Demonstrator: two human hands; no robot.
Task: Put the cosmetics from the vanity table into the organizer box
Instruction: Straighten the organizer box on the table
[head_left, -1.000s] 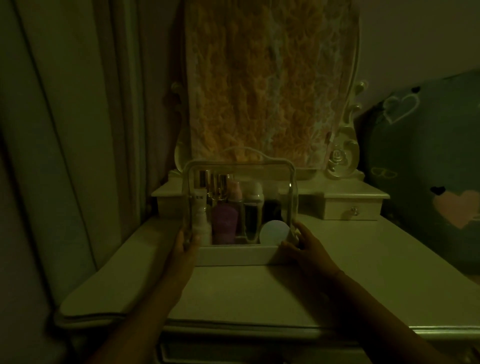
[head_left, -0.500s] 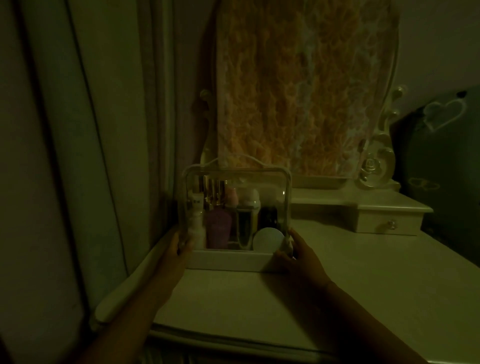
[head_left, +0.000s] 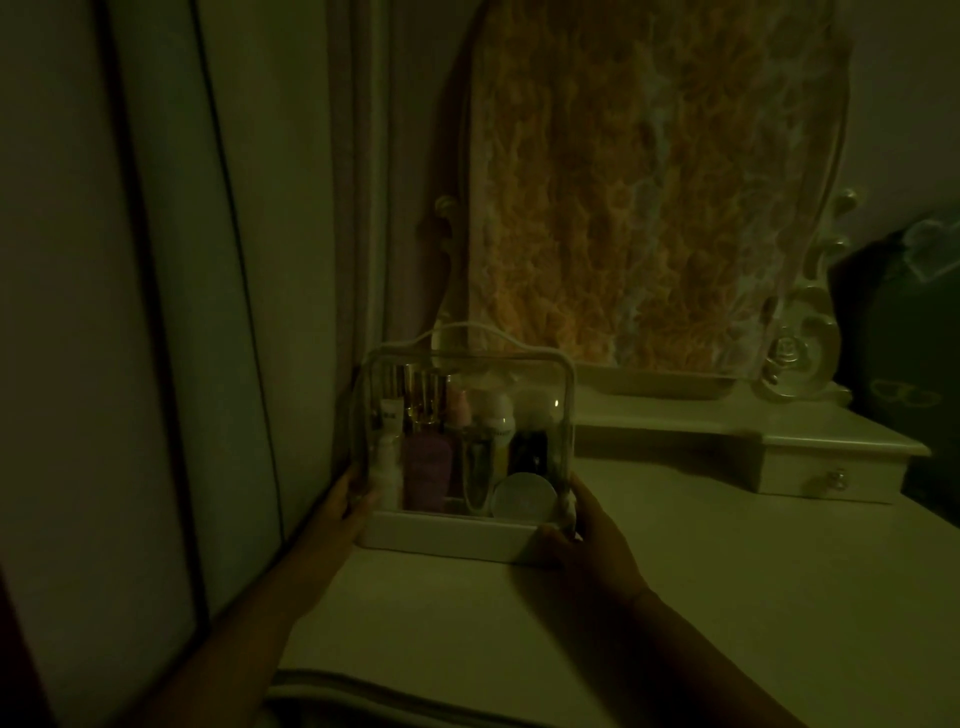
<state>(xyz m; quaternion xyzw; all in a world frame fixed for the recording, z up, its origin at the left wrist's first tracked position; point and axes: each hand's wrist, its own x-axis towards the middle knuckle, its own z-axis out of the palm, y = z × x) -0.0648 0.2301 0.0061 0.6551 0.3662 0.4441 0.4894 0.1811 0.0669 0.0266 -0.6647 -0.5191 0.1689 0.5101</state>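
Hard against the box's left side: a pale, pleated fabric curtain (head_left: 234, 260) with dark vertical seams, falling past the counter's edge. Directly behind: an oval mirror in a carved cream frame (head_left: 795, 353), rose scrollwork at its lower right, glass wholly covered by a draped orange-and-white lace cloth (head_left: 649, 208). Right of that, on a raised cream ledge: a small drawer (head_left: 826, 480) with a glinting round knob. At the far right: a dark cushion (head_left: 904, 364) printed with pale heart outlines.

Underneath it all: a cream-painted counter (head_left: 727, 597), top smooth and matt, front rim moulded and curved. Dim room with a greenish cast, fine detail lost in shadow.

At the counter's rear left corner, beside the curtain: a clear-walled organizer box (head_left: 452, 535) with an opaque cream base tray, rounded corners and an arched cream handle. Resting or slightly lifted: impossible to tell.

Upright inside:
- a white tube (head_left: 389, 457) at the left
- slim gold tubes (head_left: 421, 389) behind it
- a mauve bottle (head_left: 428, 467)
- a clear bottle (head_left: 480, 467) with a white cap
- a dark bottle (head_left: 529, 452)

Low at the front right: a round white jar (head_left: 522, 493).

Left grip (head_left: 345, 506) wrapped round the box's left wall, thumb forward, fingers hidden behind. Right grip (head_left: 587, 540) clasping the lower right corner, thumb on the base tray, fingers up the side wall.
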